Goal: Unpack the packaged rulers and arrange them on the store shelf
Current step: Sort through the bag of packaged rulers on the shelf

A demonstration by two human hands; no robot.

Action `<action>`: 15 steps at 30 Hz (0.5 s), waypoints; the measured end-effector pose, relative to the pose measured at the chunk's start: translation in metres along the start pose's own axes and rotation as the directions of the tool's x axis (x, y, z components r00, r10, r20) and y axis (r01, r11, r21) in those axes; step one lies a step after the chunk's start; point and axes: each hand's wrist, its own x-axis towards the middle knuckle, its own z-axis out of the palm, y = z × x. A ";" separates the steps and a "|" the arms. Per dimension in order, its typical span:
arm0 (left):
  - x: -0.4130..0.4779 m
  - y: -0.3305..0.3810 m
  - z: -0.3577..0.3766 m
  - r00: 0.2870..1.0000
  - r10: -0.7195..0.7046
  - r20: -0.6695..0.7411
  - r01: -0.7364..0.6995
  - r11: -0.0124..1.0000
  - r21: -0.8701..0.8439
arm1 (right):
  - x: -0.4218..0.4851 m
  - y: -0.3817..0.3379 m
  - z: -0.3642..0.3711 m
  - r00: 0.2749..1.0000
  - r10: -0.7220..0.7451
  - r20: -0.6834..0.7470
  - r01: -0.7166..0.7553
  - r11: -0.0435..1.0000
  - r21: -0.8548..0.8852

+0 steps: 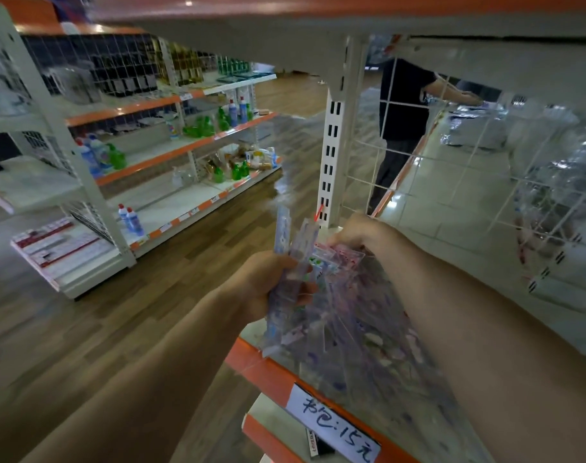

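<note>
The left hand (268,285) has its fingers (306,290) curled tight around a bundle of clear printed rulers (293,259), held upright above the orange front edge of the store shelf (268,372). The right hand (351,233) reaches over the shelf with its fingers closed on the top of a transparent packet (340,259) of more rulers, touching the bundle. A loose pile of clear rulers (368,342) lies on the shelf below both hands, behind a handwritten price label (333,426).

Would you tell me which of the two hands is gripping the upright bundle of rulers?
The left hand: it clasps the upright ruler bundle, while the right hand reaches deeper onto the shelf.
</note>
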 end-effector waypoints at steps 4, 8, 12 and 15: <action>0.004 -0.006 -0.002 0.999 -0.036 0.004 0.036 0.999 0.004 | 0.006 0.016 -0.010 0.988 0.116 0.100 -0.132 0.978 0.165; 0.005 -0.005 -0.003 0.998 -0.066 0.015 0.065 0.997 0.049 | 0.004 0.026 -0.017 0.988 0.123 0.089 -0.142 0.958 0.247; 0.006 -0.005 -0.001 0.998 -0.065 0.024 0.065 0.998 0.009 | 0.007 0.017 -0.012 0.998 0.064 0.029 -0.066 0.992 0.106; 0.008 -0.007 -0.002 0.997 -0.065 0.039 0.065 0.998 -0.016 | 0.011 0.008 -0.005 0.999 0.006 -0.047 -0.006 1.000 0.000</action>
